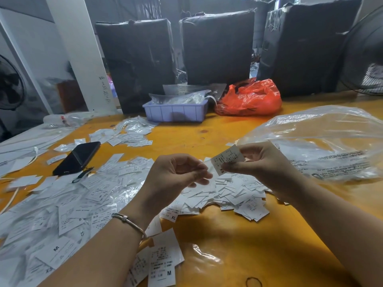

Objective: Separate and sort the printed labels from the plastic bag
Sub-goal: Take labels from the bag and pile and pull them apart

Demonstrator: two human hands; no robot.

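Note:
My right hand (257, 160) pinches a small white printed label (227, 158) marked XS, held above the table. My left hand (176, 172) is just left of it, fingers curled, pinching what looks like a thin clear plastic sleeve (207, 164) at the label's lower end. A heap of loose white labels (228, 193) lies on the yellow table (238, 235) under both hands. More labels, some in clear sleeves, spread over the left side (72, 204). A large clear plastic bag (323, 141) lies at the right.
A black phone (77, 157) lies on the left among the labels. At the back stand a lilac bin (176, 112) with bagged items, a red plastic bag (250, 98) and black wrapped bales (217, 46). A rubber band (253, 282) lies near the front edge.

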